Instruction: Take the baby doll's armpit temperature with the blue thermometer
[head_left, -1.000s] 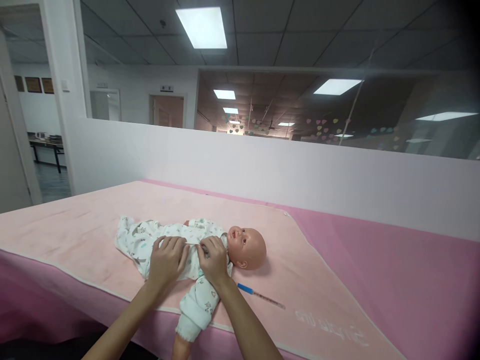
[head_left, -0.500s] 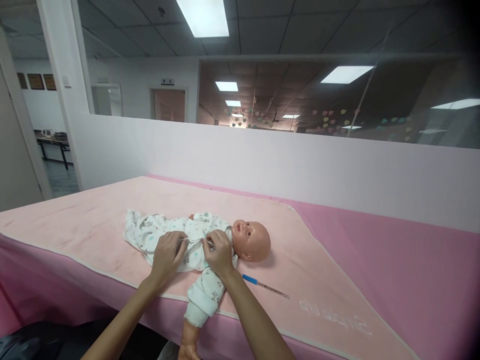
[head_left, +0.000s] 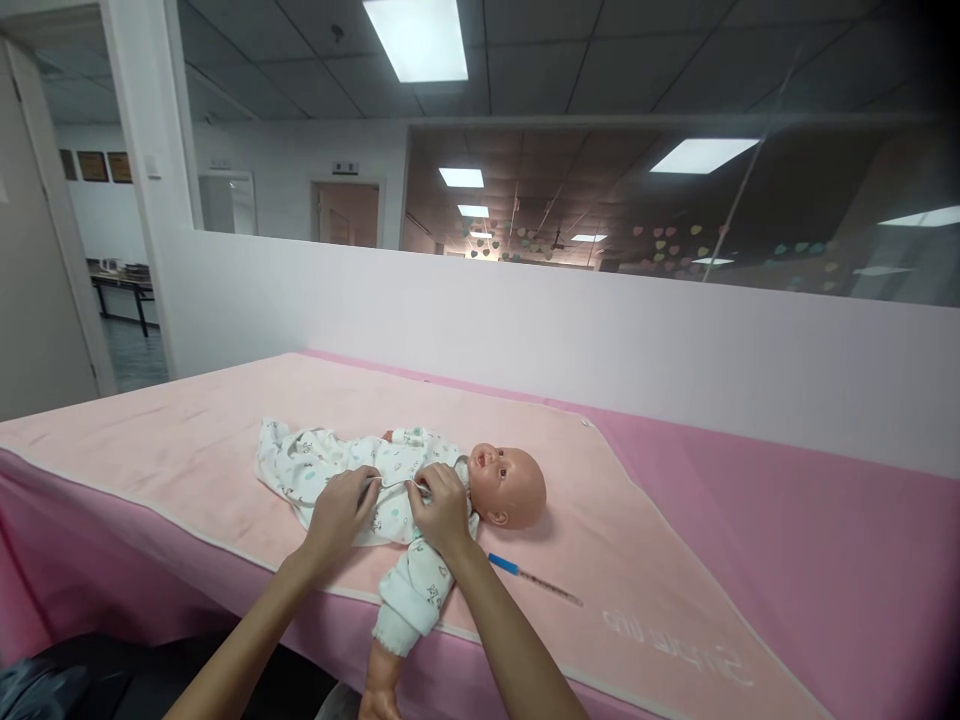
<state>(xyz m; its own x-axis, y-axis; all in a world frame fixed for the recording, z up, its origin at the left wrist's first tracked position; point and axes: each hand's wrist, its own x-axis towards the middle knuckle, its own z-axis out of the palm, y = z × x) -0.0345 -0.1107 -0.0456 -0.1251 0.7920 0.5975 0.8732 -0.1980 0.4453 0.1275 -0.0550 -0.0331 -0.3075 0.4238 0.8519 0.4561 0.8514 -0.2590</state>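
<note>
From here, the printed shirt (head_left: 394,515) partly behind left hand (head_left: 341,510) and right hand (head_left: 444,505), the blue-capped stick (head_left: 534,580) too fine to read.

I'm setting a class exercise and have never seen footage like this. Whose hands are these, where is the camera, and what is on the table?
There is no machine here: a person works with bare hands, seen by a camera worn on their own head, looking forward and down. A doll lies face up on a pale pink mat, one doll's arm reaching over the near edge. The left hand and right hand appear to pinch the edge of its white printed clothing. Nearby lies a slim, blue-ended stick; its use is unclear.
</note>
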